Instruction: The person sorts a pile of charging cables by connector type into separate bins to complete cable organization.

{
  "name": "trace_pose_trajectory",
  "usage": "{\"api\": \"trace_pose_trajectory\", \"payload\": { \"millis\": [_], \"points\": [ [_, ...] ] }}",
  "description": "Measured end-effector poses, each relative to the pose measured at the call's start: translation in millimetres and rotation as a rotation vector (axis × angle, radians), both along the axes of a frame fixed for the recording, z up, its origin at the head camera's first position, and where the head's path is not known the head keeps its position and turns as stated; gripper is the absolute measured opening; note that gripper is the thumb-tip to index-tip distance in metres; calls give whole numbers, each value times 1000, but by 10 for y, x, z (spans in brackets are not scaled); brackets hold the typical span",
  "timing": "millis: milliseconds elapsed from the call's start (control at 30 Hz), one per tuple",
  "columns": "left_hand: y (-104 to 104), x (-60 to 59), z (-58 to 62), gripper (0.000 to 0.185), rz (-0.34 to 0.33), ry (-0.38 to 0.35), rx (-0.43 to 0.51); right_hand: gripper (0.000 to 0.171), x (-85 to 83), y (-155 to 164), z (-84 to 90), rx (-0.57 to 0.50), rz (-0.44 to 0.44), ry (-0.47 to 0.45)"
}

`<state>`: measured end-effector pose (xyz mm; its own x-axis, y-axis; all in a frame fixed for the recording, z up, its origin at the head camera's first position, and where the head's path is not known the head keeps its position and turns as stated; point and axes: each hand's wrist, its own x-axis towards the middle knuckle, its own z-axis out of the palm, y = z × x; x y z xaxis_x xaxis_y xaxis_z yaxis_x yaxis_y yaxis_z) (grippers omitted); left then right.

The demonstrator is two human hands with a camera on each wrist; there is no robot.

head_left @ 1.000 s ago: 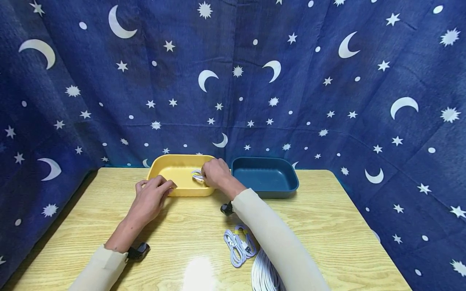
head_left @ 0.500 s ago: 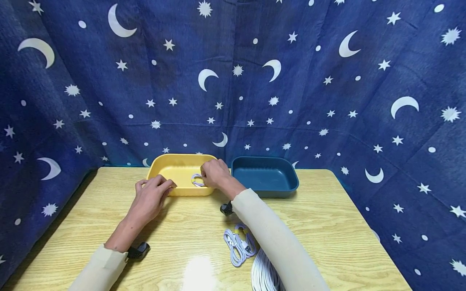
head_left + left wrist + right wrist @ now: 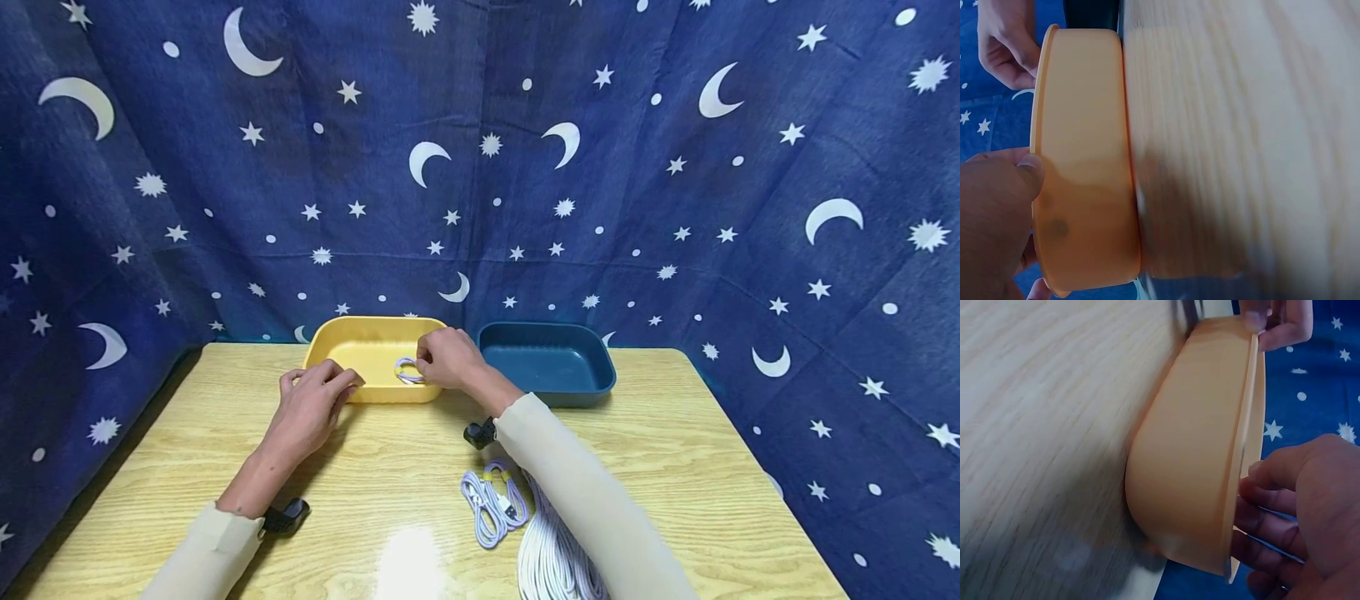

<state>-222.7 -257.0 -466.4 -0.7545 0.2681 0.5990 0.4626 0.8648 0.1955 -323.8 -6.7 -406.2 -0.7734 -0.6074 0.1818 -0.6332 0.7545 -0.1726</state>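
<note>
My left hand [image 3: 318,404] holds the front rim of a yellow bin [image 3: 393,395], with its thumb outside the wall, as the left wrist view shows. A coiled white-and-lilac cable [image 3: 408,372] lies on the bin's floor near its right end. Just over that end hovers my right hand [image 3: 452,358], its fingers loosely bent at the rim and partly hidden behind it. Nothing shows between those fingers in the right wrist view, where the right hand [image 3: 1322,512] sits beside the bin wall [image 3: 1191,437].
A dark blue bin [image 3: 546,365] stands right of the yellow one. Nearer on the wooden table [image 3: 360,500] lie two tied cable coils [image 3: 487,504] and a larger bundle of white cables [image 3: 551,554], partly under my right forearm. A starry blue curtain [image 3: 480,167] hangs behind.
My right hand has let go of the cable coil, which settled on the bin's floor, and has drawn slightly up and to the right. The left hand stays put.
</note>
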Motion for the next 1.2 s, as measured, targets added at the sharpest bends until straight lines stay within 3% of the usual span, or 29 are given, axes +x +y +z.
{"api": "trace_pose_trajectory", "payload": {
  "millis": [200, 433, 900, 1200],
  "points": [
    [0, 0, 10, 15, 5, -1, -5, 14, 97, 64, 48, -31, 24, -35],
    [-13, 0, 6, 13, 9, 8, -3, 10, 223, 119, 93, -70, 67, 2],
    [1, -1, 10, 15, 7, 5, -3, 6, 491, 323, 49, -187, 183, -32],
    [0, -7, -4, 15, 4, 3, -3, 6, 654, 481, 69, -231, 182, -66]
  ]
}}
